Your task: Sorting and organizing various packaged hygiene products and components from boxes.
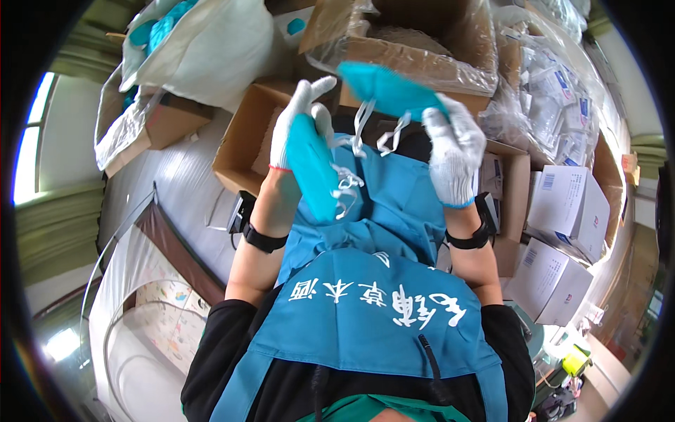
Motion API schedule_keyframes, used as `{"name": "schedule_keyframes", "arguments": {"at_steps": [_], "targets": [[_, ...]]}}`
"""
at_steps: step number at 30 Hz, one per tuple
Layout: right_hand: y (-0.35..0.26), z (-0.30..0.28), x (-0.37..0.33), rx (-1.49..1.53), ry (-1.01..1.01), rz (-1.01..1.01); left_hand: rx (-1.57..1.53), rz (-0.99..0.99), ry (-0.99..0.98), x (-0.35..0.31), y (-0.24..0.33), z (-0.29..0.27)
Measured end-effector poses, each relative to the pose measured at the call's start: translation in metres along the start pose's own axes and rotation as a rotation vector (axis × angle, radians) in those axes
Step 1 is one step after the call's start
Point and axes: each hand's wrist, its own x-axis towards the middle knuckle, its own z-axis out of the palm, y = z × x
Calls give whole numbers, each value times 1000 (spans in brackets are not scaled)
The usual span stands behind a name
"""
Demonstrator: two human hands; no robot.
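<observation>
Some masks [313, 165] [390, 90] (teal) in both hands [287, 133] [453, 151]

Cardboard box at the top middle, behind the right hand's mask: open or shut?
Open: the cardboard box shows its brown inside, no flap covers the opening, and clear plastic hangs over the rim.

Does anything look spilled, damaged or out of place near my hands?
Nothing looks spilled or damaged. Slightly untidy: the plastic liner bunches over the rim of the cardboard box beyond the teal mask in your right hand.

White characters [371, 297] on blue apron [365, 341], barcodes [549, 181], tiny print on white boxes [571, 211]
</observation>
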Motion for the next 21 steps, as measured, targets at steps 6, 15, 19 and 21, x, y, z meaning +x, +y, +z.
{"name": "schedule_keyframes", "arguments": {"at_steps": [6,15,19,21], "targets": [[19,41,-18,-233,-419,-736,28,274,-156,-1,-16,-21],[40,50,-57,-351,-157,-246,-200,78,361,45,-67,-12],[27,15,-21,608,-34,517,60,-120,-34,21,-46,-8],[37,6,-16,822,34,508,344,-33,-69,13,-41,-11]]}}
